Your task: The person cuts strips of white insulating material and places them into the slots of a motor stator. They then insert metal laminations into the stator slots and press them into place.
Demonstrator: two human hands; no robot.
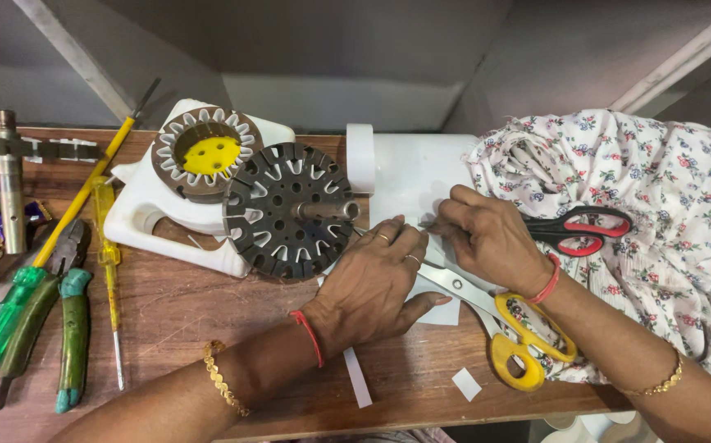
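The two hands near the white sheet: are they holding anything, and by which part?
Both press on the white sheet: left hand flat on it, right hand pinching its edge; whether something thin sits between those fingertips cannot be told.

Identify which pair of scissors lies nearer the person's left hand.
The yellow-handled scissors, beside the left hand; the red-and-black scissors lie beyond the right hand.

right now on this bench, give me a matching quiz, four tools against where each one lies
Tools:
1. yellow scissors
2. black-red scissors
3. green pliers
4. slotted disc

Places:
A. on the floral cloth, behind the right hand
B. far left of the table
C. under the right forearm
D. leaning on the white housing

Pairs: 1-C, 2-A, 3-B, 4-D
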